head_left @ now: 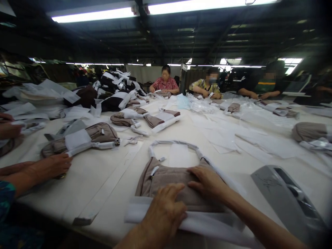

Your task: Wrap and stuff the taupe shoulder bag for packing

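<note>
Handbag in front of you: the taupe handbag lies on the white worktop, directly before you, its handle loop in white wrapping and pointing away from you.
Your left hand: the left hand lies over the lower front of the handbag, fingers bent and close together; you cannot tell from here whether they pinch anything.
Your right hand: the right hand rests on the handbag's upper front, right of its middle, fingers loosely parted and gripping nothing that shows.
White strip: a white strip crosses the handbag's near edge, passing under your left hand.
White sheet: a white sheet shows inside the handbag's handle loop.
Zip pull: a wrapped zip pull sits near the handbag's upper left corner.
Grey object: a grey slotted object lies to the right of the handbag, apart from it.
Neighbour: left of the handbag, a co-worker's hand is at a second bag with white wrapping.
Beyond: past the handbag lie two more taupe bags; farther back to its left rises a heap of dark bags and white sheets.
Across: three people sit or stand beyond the handbag, on the worktop's far side.
</note>
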The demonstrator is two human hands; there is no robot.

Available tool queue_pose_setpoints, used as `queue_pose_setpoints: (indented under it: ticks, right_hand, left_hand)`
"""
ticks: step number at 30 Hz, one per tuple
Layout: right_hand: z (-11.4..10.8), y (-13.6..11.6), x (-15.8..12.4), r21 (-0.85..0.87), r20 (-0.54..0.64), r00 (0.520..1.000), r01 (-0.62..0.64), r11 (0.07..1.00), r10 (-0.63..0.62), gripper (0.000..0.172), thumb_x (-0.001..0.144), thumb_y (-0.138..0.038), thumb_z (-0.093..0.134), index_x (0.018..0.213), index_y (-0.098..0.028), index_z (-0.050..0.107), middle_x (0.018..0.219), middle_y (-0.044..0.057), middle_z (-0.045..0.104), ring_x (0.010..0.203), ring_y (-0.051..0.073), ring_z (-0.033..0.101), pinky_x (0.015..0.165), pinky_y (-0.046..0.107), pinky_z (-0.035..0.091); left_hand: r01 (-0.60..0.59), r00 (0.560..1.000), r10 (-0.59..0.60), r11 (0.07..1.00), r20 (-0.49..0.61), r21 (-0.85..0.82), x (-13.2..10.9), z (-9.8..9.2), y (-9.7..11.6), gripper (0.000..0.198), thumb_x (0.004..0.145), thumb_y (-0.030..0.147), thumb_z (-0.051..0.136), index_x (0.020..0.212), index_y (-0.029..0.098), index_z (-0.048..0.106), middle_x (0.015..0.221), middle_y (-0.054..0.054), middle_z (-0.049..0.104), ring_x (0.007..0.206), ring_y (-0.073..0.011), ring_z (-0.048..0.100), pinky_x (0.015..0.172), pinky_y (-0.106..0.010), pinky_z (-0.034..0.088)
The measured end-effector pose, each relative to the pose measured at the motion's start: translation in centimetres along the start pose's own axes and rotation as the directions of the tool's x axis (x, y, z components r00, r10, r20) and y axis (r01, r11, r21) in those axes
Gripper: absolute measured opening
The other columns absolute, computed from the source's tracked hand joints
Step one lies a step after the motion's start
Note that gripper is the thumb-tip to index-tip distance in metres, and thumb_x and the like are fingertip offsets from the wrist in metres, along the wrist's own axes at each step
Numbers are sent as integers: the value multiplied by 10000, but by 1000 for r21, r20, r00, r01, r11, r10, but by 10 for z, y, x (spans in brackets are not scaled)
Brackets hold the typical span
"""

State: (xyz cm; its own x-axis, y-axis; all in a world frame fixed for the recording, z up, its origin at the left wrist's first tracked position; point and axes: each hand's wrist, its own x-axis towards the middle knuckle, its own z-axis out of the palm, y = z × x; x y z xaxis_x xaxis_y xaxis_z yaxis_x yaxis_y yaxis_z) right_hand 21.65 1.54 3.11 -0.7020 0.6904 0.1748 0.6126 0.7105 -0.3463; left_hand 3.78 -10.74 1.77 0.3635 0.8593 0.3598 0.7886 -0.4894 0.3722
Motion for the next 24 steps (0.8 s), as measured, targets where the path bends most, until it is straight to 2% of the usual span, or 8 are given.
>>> queue_pose_setpoints:
  ticks: [2, 3, 6, 10, 15, 18, 21, 24]
  right_hand:
    - [5, 2, 7, -4, 103, 995, 18, 1000, -18, 47, 742, -195, 607, 774, -165, 590, 715, 22, 608, 675, 158, 556, 610, 246, 411]
    - [7, 1, 7, 14, 132, 990, 53, 998, -54, 55, 752, -184, 591, 708, -168, 564, 674, 4, 584, 636, 137, 535, 578, 228, 387]
    - [11, 0, -2, 56, 116, 973, 196, 979, -202, 166, 835, -171, 484, 673, -170, 520, 688, 0, 545, 617, 110, 499, 556, 213, 354]
    - [17, 2, -14, 30, 60, 962, 265, 964, -267, 256, 894, -169, 372, 690, -173, 526, 704, 15, 535, 613, 116, 484, 568, 233, 371]
    - [20, 8, -20, 77, 28, 959, 280, 957, -283, 236, 889, -173, 397, 715, -184, 555, 780, 29, 572, 688, 125, 514, 631, 247, 412]
    - [19, 8, -19, 128, 40, 970, 232, 964, -238, 133, 875, -234, 458, 841, -193, 580, 803, 32, 572, 723, 135, 527, 641, 247, 423]
    - [16, 2, -15, 170, 75, 978, 181, 969, -196, 180, 859, -294, 500, 1003, -215, 574, 809, 27, 566, 737, 142, 532, 629, 242, 428]
    - [14, -5, -9, 193, 99, 975, 177, 965, -198, 173, 883, -284, 453, 932, -232, 610, 758, 18, 553, 701, 136, 529, 591, 235, 414]
  left_hand:
    - [34, 999, -34, 999, 9, -12, 7, 0, -7, 23, 748, 203, 604, 733, 186, 605, 1372, -90, 335, 1220, -297, 328, 937, -509, 320]
    - [59, 998, -59, 998, 15, -13, 11, 1, -11, 31, 743, 212, 612, 728, 186, 617, 1391, -96, 305, 1247, -315, 287, 952, -545, 290]
    - [122, 992, -120, 992, 41, -29, 19, 7, -21, 38, 739, 234, 627, 726, 201, 641, 1276, -90, 450, 1185, -298, 374, 975, -592, 224]
    - [92, 996, -92, 994, -6, -56, 21, 18, -25, 45, 754, 247, 625, 718, 220, 624, 943, -4, 601, 929, -190, 522, 983, -512, 256]
    - [3, 986, 3, 999, -167, 37, 14, 31, -26, 92, 772, 212, 583, 685, 188, 566, 871, 1, 595, 833, -170, 509, 936, -441, 303]
    - [-35, 980, 50, 996, -191, 78, 12, 35, -28, 97, 770, 195, 562, 674, 185, 556, 861, -11, 587, 830, -171, 501, 933, -428, 305]
    - [-45, 975, 66, 994, -213, 103, 12, 36, -30, 109, 786, 207, 528, 685, 189, 564, 884, -22, 585, 841, -173, 505, 939, -437, 303]
    - [-44, 967, 74, 991, -242, 125, 11, 36, -30, 130, 802, 207, 496, 700, 191, 574, 951, -38, 585, 909, -187, 509, 948, -453, 299]
